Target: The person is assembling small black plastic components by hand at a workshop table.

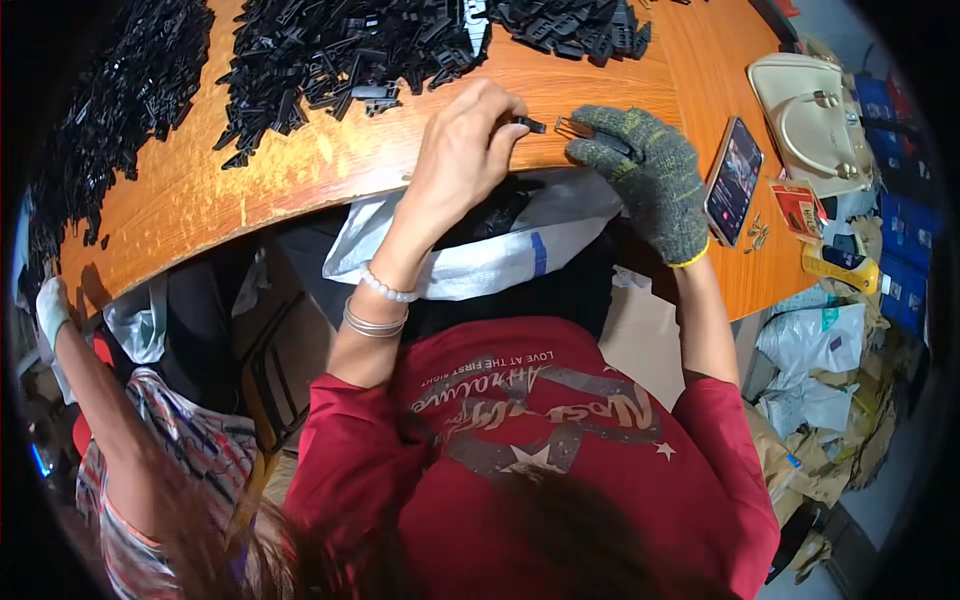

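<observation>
My bare left hand (460,145) pinches a small black plastic part (530,125) between thumb and fingers, just above the table's near edge. Facing it across a narrow gap, my right hand (655,180) wears a grey knitted glove with a yellow cuff. Its fingertips are closed on a small thin metal piece (565,127), which points toward the black part and looks apart from it. Below both hands, a white sack (490,268) with a blue mark lies open over my lap, with dark contents partly showing.
Heaps of black plastic parts (330,50) cover the table's far side and left. To the right are a phone (735,180), small brass-coloured pieces (757,235), a red card (798,212) and a cream handbag (812,120). A co-worker's gloved hand (52,305) rests at the left edge.
</observation>
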The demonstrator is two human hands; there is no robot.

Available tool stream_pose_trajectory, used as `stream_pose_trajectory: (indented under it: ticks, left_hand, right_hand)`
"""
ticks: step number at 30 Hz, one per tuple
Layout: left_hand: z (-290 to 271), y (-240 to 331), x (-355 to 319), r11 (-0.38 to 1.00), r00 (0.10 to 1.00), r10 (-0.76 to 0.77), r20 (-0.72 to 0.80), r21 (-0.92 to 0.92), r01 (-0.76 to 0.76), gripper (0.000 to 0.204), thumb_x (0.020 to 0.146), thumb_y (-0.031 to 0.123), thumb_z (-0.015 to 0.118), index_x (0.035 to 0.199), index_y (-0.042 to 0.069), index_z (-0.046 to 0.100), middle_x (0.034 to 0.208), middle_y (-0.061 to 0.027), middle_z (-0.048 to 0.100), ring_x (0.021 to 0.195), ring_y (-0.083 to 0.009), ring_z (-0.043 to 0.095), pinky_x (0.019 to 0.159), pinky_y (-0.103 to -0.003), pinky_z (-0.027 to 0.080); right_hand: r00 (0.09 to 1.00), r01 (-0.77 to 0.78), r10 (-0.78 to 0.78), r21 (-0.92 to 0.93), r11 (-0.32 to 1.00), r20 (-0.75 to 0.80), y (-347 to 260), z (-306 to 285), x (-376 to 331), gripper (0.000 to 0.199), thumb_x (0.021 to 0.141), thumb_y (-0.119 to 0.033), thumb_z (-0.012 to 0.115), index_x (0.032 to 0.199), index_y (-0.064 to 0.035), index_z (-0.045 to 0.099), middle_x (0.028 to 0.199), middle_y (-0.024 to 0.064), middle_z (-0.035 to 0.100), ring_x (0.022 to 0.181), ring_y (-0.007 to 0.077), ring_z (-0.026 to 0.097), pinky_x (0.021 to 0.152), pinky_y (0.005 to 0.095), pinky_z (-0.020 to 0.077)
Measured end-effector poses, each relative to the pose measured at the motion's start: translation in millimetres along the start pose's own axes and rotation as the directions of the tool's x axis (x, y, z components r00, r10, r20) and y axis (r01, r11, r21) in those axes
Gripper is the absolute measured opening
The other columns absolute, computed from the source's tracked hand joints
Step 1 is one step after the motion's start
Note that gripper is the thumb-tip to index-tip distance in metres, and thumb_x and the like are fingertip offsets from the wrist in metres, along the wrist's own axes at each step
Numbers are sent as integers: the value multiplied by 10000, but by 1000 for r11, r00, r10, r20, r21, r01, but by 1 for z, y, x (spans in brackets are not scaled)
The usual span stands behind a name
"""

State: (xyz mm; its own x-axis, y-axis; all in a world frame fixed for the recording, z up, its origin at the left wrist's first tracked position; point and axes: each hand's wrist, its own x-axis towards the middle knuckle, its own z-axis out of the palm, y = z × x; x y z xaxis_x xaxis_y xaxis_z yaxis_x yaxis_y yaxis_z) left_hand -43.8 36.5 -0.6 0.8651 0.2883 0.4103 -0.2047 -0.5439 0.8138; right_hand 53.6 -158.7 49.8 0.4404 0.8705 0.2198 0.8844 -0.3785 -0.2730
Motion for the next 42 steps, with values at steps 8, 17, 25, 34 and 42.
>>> stream_pose_trajectory:
  ticks: [8,17,25,34,42]
  left_hand:
    - [2,-3,-2,999,999,39,17,17,-40,139,801,45,667,909,15,586,851,-136,563,705,-360,589,619,-407,469]
    - [3,0,-5,997,998,64,6,34,-64,153,788,-5,660,909,12,567,840,-131,546,692,-337,584,596,-391,466]
    - [2,5,-2,998,999,-41,34,-44,42,205,779,-75,597,956,21,561,845,-164,570,758,-375,606,636,-395,482]
    - [4,6,-2,1000,1000,13,23,-16,-12,146,799,9,609,928,36,546,855,-158,532,731,-400,576,618,-462,443]
    - [5,3,0,999,999,31,-11,-6,-31,157,808,15,628,945,32,552,888,-149,559,744,-391,589,632,-441,467]
  right_hand:
    - [989,-41,46,-37,998,143,-6,-9,20,265,790,-194,682,1049,-143,704,1077,63,670,950,290,614,806,392,489]
    - [969,158,-132,-107,982,211,-13,-31,49,257,800,-238,689,1026,-115,677,918,92,651,838,303,614,723,404,481]
    - [954,234,-200,-140,962,221,-24,-14,69,223,767,-302,713,776,-86,656,657,100,613,598,288,625,486,399,468]
    - [943,195,-161,-89,977,292,-19,-13,67,284,805,-384,688,854,-105,668,735,98,651,662,285,656,523,391,509]
    - [987,150,-149,-23,988,68,-8,-6,15,304,889,-245,608,1149,-91,633,1031,85,672,791,263,667,673,357,524]
